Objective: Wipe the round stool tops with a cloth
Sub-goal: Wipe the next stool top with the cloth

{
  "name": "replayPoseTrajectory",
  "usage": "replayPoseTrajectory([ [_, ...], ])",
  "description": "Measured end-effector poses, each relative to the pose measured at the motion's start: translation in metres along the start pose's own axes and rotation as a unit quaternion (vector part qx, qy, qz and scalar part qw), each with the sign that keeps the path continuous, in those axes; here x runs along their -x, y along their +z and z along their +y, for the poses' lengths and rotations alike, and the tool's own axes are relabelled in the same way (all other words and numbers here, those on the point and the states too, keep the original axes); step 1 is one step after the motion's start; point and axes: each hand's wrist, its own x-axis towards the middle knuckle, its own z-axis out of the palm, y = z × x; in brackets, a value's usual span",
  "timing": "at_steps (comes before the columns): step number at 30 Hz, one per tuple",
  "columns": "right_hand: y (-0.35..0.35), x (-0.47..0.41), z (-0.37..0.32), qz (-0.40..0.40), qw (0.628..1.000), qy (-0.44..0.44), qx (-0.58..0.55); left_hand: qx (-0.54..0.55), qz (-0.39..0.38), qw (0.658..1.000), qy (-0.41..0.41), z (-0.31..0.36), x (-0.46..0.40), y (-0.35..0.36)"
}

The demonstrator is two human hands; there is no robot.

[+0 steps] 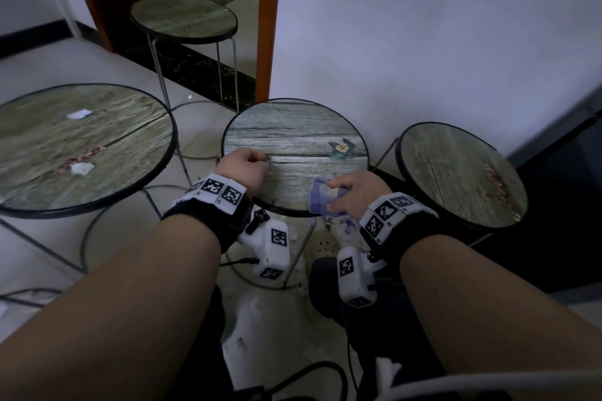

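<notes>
Blue-checked cloth (325, 194) bunched in the right hand (355, 195), fingers curled round it, at the near right edge of the middle stool (293, 130). Left hand (242, 169) rests on that top's left side, fingers curled under, holding nothing seen. Other stools: left (81, 146), right (456, 169), one behind (184, 18).

Tiled floor (107, 72), four round stools (294, 140)
</notes>
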Motion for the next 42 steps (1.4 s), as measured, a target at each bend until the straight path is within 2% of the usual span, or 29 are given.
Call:
replayPoseTrajectory([
  [9,-0.02,-0.009,0.016,0.026,0.999,0.03,0.013,0.006,0.006,1.0,0.008,0.0,0.0,0.0],
  [26,-0.039,-0.046,-0.012,-0.02,0.994,0.045,0.101,0.006,-0.059,0.998,0.014,0.022,-0.034,-0.008],
  [34,-0.043,-0.07,-0.021,-0.005,0.994,0.042,0.096,0.035,-0.068,0.997,-0.008,0.027,-0.05,-0.009],
  [42,-0.047,-0.092,-0.024,0.003,0.997,0.03,0.073,0.034,-0.051,0.998,0.004,0.035,-0.058,-0.008],
])
